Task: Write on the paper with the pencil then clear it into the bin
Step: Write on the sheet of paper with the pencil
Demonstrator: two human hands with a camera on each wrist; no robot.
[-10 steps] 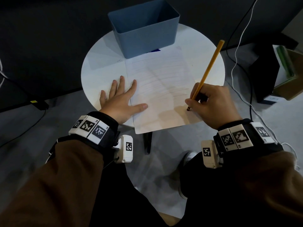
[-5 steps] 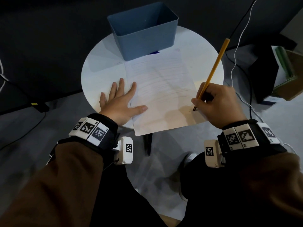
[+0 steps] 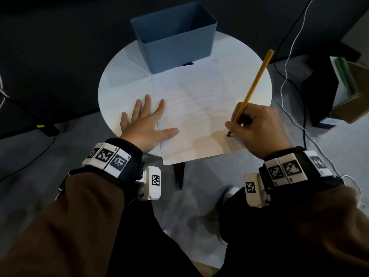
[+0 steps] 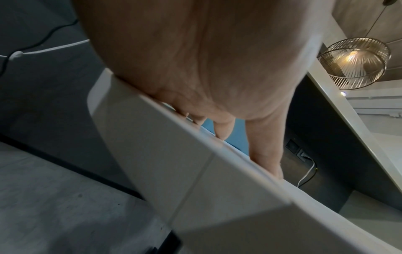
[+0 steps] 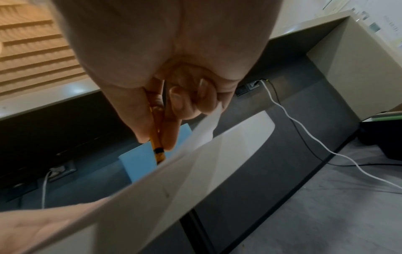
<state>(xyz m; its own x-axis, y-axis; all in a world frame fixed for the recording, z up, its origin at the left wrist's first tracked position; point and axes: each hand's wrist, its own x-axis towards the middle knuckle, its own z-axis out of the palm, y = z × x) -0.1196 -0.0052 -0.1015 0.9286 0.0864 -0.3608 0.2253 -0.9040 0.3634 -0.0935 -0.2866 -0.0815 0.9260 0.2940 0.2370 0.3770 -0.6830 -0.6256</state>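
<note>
- The paper [image 3: 194,114], a white sheet with faint pencil lines across it, lies flat on the round white surface [image 3: 123,80], its near edge hanging a little over the rim.
- The pencil [image 3: 253,86], yellow, stands tilted up and to the right; its dark tip touches the paper near the right edge, low on the sheet.
- The right hand [image 3: 257,126] grasps the pencil low on the shaft, fingers curled round it; the right wrist view shows thumb and forefinger pinching it just above the tip.
- The left hand [image 3: 145,120] lies flat and released, fingers spread, the thumb pressing on the paper's left margin, the other fingers mostly on the surface.
- The bin [image 3: 175,35], blue and rectangular, stands at the far side of the surface, just beyond the paper's top edge; it looks empty, though its floor is dim.
- A white cable [image 3: 287,62] trails over the floor to the right.
</note>
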